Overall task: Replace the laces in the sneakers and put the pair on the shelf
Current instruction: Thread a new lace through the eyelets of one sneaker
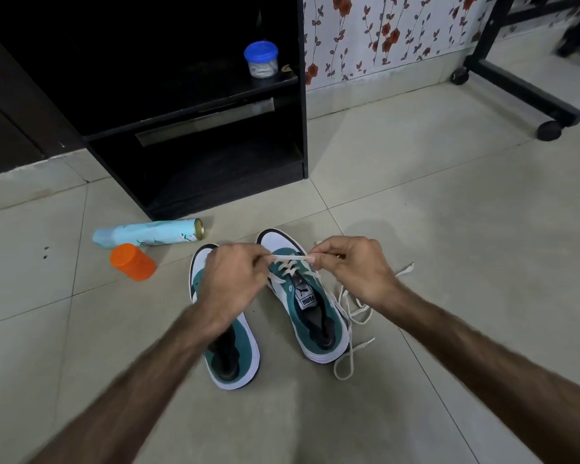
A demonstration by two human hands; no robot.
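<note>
Two teal-and-white sneakers stand side by side on the tiled floor, toes pointing away from me. The right sneaker (pixel 310 316) has a cream lace (pixel 290 258) crossed through its front eyelets. My left hand (pixel 235 279) pinches one end of that lace above the toe, and my right hand (pixel 352 269) pinches the other, so the lace runs taut between them. Loose lace (pixel 352 316) trails on the floor to the right of the shoe. The left sneaker (pixel 235 356) is partly hidden under my left hand and shows no lace.
A black shelf unit (pixel 198 128) stands just beyond the shoes, with a blue-lidded jar (pixel 261 60) on its upper board. A pale blue spray can (pixel 148 234) lies on its side next to an orange cap (pixel 133 262). A black wheeled frame (pixel 516 78) stands far right.
</note>
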